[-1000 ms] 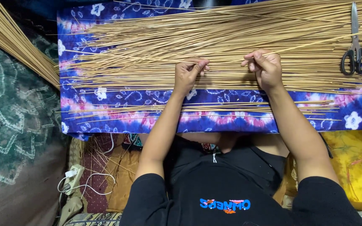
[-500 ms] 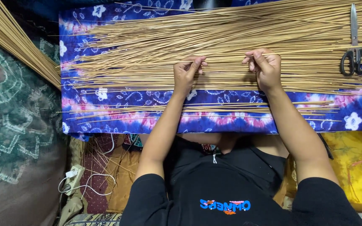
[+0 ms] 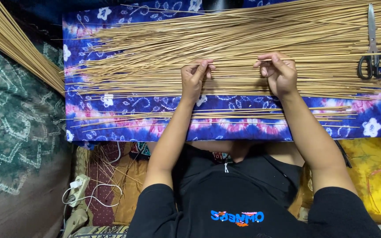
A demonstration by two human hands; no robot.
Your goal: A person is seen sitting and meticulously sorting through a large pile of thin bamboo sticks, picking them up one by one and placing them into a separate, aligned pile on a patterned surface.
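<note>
Left hand [image 3: 193, 79] and right hand [image 3: 280, 74] both pinched single thin tan reed stick [image 3: 234, 61], held level just above broad pile of long tan reed sticks [image 3: 243, 44] spread across blue-purple floral cloth [image 3: 164, 105]. Black-handled steel scissors [image 3: 372, 48] lay on pile, far right. White power strip [image 3: 76, 187] on floor, near left.

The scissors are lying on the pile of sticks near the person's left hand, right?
Not quite. The head view shows the scissors lying on the pile of sticks, but at the far right, nearer the right hand than the left hand.
</note>
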